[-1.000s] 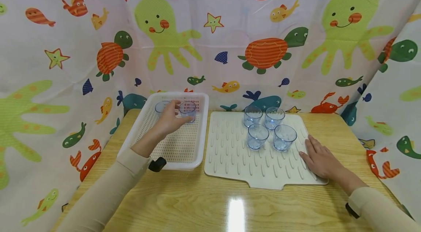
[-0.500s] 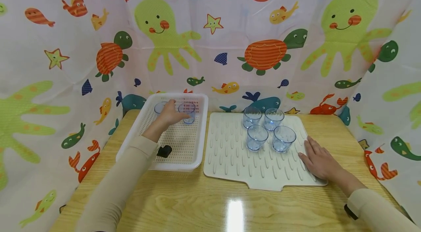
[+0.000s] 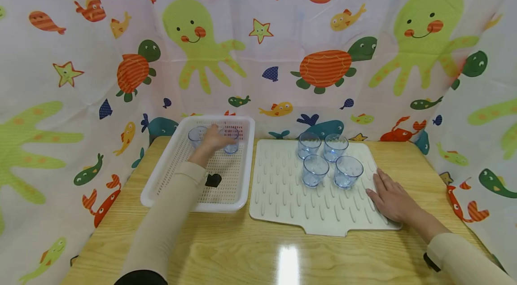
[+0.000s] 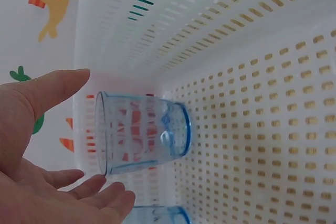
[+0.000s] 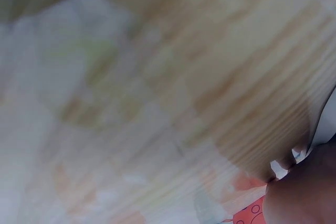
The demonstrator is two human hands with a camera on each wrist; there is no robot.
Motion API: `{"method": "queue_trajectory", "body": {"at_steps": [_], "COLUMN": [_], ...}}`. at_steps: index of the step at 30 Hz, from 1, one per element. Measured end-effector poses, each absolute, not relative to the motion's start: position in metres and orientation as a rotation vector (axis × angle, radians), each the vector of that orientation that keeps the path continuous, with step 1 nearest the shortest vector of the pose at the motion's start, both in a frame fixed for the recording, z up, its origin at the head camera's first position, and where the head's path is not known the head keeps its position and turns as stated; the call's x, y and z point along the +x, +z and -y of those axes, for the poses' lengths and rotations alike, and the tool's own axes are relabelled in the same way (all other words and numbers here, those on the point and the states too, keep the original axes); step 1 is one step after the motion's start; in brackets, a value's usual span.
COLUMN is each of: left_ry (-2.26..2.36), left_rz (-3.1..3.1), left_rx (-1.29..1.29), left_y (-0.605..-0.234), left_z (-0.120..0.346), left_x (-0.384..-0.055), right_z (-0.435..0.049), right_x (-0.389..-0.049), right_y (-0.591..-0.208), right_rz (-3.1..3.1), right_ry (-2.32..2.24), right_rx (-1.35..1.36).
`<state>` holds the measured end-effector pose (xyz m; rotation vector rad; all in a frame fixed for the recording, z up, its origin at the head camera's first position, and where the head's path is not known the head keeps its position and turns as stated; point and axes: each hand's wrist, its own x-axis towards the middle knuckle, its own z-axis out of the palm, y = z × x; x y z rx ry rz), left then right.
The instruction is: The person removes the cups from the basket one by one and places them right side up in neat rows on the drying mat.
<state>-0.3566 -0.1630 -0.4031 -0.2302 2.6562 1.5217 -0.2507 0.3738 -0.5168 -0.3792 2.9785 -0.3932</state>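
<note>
In the head view my left hand [image 3: 213, 139] is over the white perforated basket [image 3: 249, 164], between two clear bluish glasses. One glass [image 3: 231, 142] is on its right and the other glass [image 3: 196, 135] is partly behind it. The left wrist view has thumb and fingers spread apart near the rim of the nearer glass [image 4: 142, 135], not curled round it; whether a fingertip touches it I cannot tell. My right hand [image 3: 392, 197] rests flat on the right edge of the pale ridged drying mat [image 3: 278, 186].
Several matching glasses stand grouped on the mat, the front right glass [image 3: 348, 172] being closest to my right hand. Mat and basket sit side by side on a wooden table [image 3: 226, 244]. A curtain [image 3: 258, 74] with sea animals hangs behind and at both sides.
My left forearm has swung rightward and reached further over the basket, with the hand staying near the right glass. Both basket glasses keep their places. My right hand stays on the mat.
</note>
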Motion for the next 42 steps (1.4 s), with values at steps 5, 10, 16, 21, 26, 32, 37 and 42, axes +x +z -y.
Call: {"method": "queue_trajectory", "body": {"at_steps": [5,10,16,21,26,32,37,42], "left_ry": [1.599,1.586,1.589,1.515,1.537,1.57,1.619,1.618], "left_rz": [-2.679,-2.711,-2.702,-2.693,-2.722,-2.742,-2.714,-2.701], "left_rx": [-0.229,-0.303,-0.359,-0.403,-0.335,-0.332,-0.336,-0.303], "left_y": [-0.412,-0.415,-0.422,-0.424,-0.426,-0.431,-0.429,-0.427], "left_z": [0.154,0.152,0.156,0.159,0.158,0.155,0.152,0.153], "left_x": [-0.364,-0.366,-0.371,-0.37,-0.372,-0.376,-0.372,-0.372], "right_z": [-0.374,-0.372,-0.369,-0.368,-0.368,-0.369,-0.371,-0.374], "right_x": [-0.248,-0.249,-0.251,-0.252,-0.252,-0.253,-0.253,-0.251], "right_y": [-0.519,-0.521,-0.519,-0.516,-0.515,-0.519,-0.521,-0.519], "right_rz": [-2.98,-2.982,-2.988,-2.987,-2.984,-2.979,-2.98,-2.986], "right_ry": [-0.396,-0.396,-0.386,-0.389,-0.393,-0.39,-0.394,-0.394], "right_rx": [-0.376,-0.376,-0.367,-0.361,-0.353,-0.347,-0.347,-0.347]}}
